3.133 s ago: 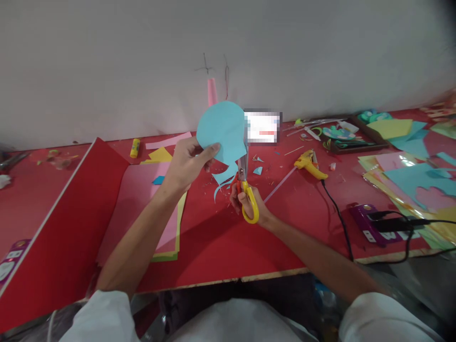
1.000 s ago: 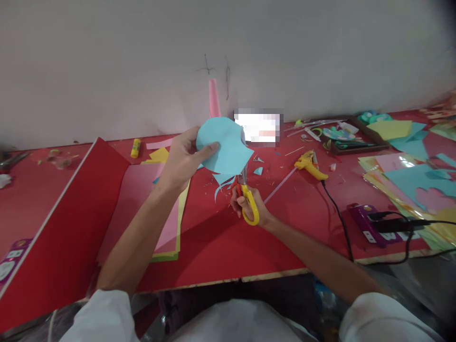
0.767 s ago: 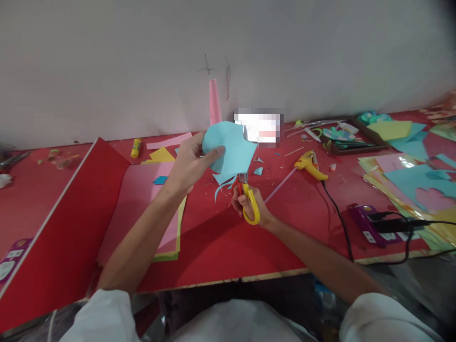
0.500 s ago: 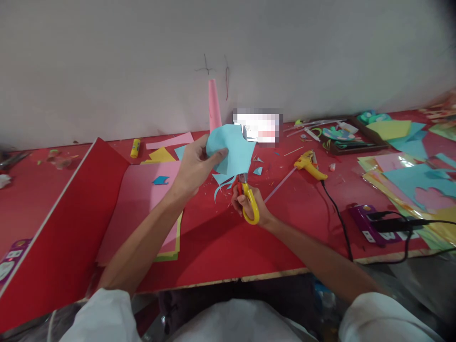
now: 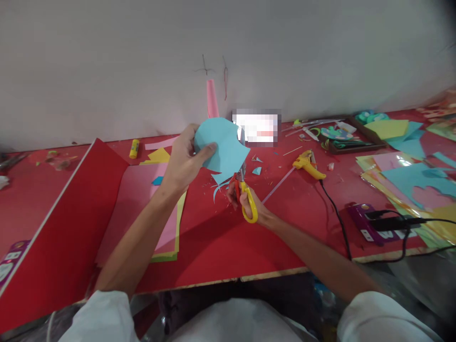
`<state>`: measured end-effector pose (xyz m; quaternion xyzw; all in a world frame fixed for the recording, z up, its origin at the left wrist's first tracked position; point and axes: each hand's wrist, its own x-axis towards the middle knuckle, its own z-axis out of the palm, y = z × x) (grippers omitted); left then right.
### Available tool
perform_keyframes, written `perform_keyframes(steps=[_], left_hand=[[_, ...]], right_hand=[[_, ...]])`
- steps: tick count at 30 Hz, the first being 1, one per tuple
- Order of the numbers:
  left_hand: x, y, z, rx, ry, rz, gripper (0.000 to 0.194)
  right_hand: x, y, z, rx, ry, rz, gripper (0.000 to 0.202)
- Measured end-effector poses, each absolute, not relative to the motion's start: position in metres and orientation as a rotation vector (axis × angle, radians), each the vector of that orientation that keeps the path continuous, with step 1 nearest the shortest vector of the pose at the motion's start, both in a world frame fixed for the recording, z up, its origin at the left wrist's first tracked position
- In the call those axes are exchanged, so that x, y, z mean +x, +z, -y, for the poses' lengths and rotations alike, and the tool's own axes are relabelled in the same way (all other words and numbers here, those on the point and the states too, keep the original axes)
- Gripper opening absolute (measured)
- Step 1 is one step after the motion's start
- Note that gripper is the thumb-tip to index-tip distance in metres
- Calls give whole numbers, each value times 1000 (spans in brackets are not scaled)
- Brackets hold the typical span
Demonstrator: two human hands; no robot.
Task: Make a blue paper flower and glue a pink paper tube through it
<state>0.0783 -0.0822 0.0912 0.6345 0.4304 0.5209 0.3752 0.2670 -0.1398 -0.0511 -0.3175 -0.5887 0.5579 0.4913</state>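
Note:
My left hand (image 5: pixel 187 159) pinches a light blue piece of paper (image 5: pixel 224 147) by its left side, thumb on top. The paper has a rounded upper left edge and a pointed corner at the right. My right hand (image 5: pixel 251 202) is closed around the handles of scissors (image 5: pixel 249 204), one handle yellow and one red. Their blades point up at the paper's right side and are partly hidden by it. Thin blue paper scraps (image 5: pixel 219 187) lie on the red table below. A rolled pink paper cone (image 5: pixel 212 99) stands behind the paper.
Left of me are a red board (image 5: pixel 71 228) standing tilted, pink paper sheets (image 5: pixel 138 204) and a glue stick (image 5: pixel 134 148). On the right lie a yellow glue gun (image 5: pixel 309 165) with a cord, a purple box (image 5: pixel 370 225), a brown tray (image 5: pixel 356 148) and stacked coloured papers (image 5: pixel 406 175). A blurred bright rectangle is at the back.
My left hand has shifted left with the blue paper and turned it. More of the scissors' blades now shows at the paper's right side. My right hand has barely moved.

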Motion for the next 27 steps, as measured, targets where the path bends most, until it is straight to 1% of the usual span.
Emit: perform_keyframes(steps=[7,11,13,18,27], left_hand=[[78,91,82,1678,1407,-1173,40],[78,94,85,1731,1463,-1217,38],[78,98,87,1750,1476,-1227,35],[77,103,90,1814,1455,-1254,32],[75,104,90,1874,1314,-1219,35]], right_hand=[[271,-57,140,-734,1343,1511,71],[272,-62,139,-715,1355,1509,68],[271,-62,138,-709,1361,1505,70],[267,-57,137,-777,1361,1493,82],[270,-49,139,-791,1398,1435,81]])
